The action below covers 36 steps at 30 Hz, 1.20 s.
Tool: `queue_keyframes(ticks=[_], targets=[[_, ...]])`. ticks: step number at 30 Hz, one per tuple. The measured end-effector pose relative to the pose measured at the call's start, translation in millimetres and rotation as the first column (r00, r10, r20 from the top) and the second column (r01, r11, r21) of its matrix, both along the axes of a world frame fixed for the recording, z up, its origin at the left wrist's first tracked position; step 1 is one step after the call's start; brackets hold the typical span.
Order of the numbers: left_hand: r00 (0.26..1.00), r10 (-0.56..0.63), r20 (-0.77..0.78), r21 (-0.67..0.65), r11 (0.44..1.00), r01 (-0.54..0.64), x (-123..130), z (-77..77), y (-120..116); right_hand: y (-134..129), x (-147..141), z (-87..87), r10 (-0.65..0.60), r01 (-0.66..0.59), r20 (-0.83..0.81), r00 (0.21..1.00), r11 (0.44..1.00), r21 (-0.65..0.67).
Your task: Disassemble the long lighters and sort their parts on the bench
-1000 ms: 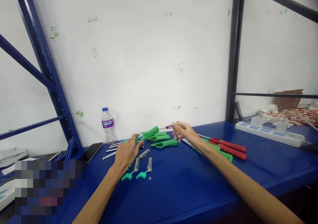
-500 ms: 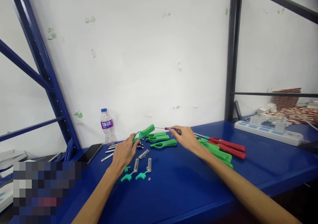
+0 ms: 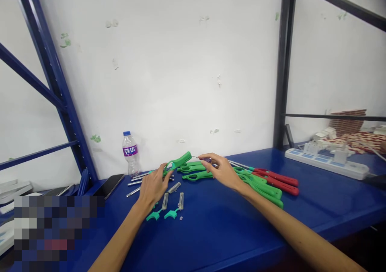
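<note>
Bright, diffuse light washes the wall (image 3: 169, 83), palest above and right of the bottle (image 3: 130, 151). Deep shadow fills the space beneath the table (image 3: 223, 227), far right of the bottle. Left of the bottle, wide-angle stretch slants the post (image 3: 53, 60); below-left, coarse pixels mask a patch (image 3: 45, 231).

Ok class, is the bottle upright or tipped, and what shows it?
Upright: the bottle stands with its base on the table and its blue cap at the top.
</note>
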<state>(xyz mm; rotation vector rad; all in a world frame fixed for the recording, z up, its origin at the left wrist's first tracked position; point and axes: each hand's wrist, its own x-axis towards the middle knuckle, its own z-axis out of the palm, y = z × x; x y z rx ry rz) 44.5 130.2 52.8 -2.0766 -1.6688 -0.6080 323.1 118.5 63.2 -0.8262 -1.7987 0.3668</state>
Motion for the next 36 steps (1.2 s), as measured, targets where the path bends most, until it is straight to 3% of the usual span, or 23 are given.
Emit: queue_keyframes(ticks=[7,12,16,23,31,36], targets=[[1.000,-0.016,-0.002,0.006,1.000,0.016,2,-2.9,1,5,4,0.1,0.063,-0.080,-0.156,0.986,0.991,-0.103],[1.000,-0.015,0.024,0.026,1.000,0.015,1,-3.2,2,8,7,2.4,0.191,-0.257,-0.293,0.937,0.944,-0.208],[0.999,-0.015,0.033,0.033,0.999,0.014,1,-3.1,2,11,12,5.1,0.200,-0.316,-0.384,0.902,0.911,-0.267],[0.999,0.003,0.035,0.030,1.000,-0.004,-1,-1.6,0,10,14,9.2,0.137,-0.262,-0.367,0.920,0.912,-0.317],[0.999,0.017,0.051,0.053,0.998,-0.020,-7,-1.8,5,10,13,7.9,0.001,-0.061,-0.353,0.936,0.985,-0.161],[0.999,-0.006,0.041,0.052,0.999,0.004,-4,-2.6,3,7,14,12.4,0.011,-0.059,-0.387,0.922,0.992,-0.112]])
